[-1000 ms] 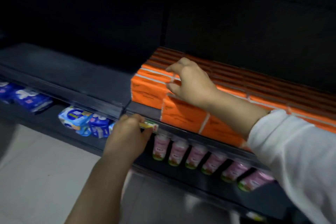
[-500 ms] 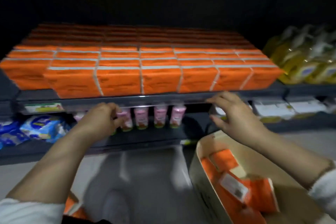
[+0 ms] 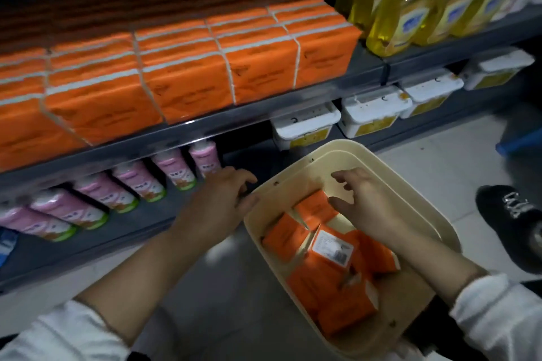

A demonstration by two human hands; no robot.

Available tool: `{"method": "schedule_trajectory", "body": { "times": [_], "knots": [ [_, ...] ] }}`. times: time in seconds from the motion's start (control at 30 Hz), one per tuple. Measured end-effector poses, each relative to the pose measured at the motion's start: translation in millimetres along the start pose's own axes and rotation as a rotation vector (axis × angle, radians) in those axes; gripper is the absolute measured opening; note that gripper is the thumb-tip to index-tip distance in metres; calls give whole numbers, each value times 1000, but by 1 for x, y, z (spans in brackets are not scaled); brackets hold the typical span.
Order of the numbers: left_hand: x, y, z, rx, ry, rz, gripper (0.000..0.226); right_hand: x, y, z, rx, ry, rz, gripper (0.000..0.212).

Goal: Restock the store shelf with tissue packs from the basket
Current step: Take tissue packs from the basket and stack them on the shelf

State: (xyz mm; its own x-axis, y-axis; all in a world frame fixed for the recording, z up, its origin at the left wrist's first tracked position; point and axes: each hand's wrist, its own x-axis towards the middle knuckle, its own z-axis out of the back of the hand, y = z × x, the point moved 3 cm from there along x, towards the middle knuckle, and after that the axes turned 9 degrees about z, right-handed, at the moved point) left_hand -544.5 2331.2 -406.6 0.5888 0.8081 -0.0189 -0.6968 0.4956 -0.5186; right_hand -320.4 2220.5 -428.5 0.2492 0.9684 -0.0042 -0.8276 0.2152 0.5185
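Dark store shelves are running across the far side. Orange tissue packs point(image 3: 187, 88) are sitting in tight rows on the upper shelf point(image 3: 234, 119), with yellow bottles point(image 3: 410, 9) just beside them on the right. Pink bottles point(image 3: 132, 184) and white tubs point(image 3: 372, 114) are lying on the shelf below. Near me on the right, a cream basket point(image 3: 296, 182) is holding loose packs point(image 3: 331, 281), orange too. My right hand point(image 3: 363, 205) is hovering over them with fingers spread, holding nothing. My left hand point(image 3: 214, 205) is touching the basket's left rim; I cannot tell if it is gripping. A black shoe point(image 3: 510, 214) is resting on the floor, far right.
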Motion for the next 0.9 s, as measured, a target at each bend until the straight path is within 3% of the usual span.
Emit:
{"method": "schedule_trajectory", "body": {
  "times": [0.23,0.33,0.43,0.53,0.63,0.9],
  "knots": [
    [20,15,-59,56,13,111,50,12,-80,-53,72,208,-302,57],
    [28,19,-77,78,-36,41,50,12,-105,-73,117,235,-371,55],
    [36,17,-97,90,-34,-62,49,12,-122,-92,128,273,-395,53],
    [40,8,-115,57,-19,-26,53,12,-139,-115,66,359,-393,61],
    [38,3,-126,38,-107,-55,48,10,-153,-138,17,464,-378,65],
    [41,4,-130,-3,-79,88,54,-12,-185,-177,-52,602,-434,64]
  ]
}}
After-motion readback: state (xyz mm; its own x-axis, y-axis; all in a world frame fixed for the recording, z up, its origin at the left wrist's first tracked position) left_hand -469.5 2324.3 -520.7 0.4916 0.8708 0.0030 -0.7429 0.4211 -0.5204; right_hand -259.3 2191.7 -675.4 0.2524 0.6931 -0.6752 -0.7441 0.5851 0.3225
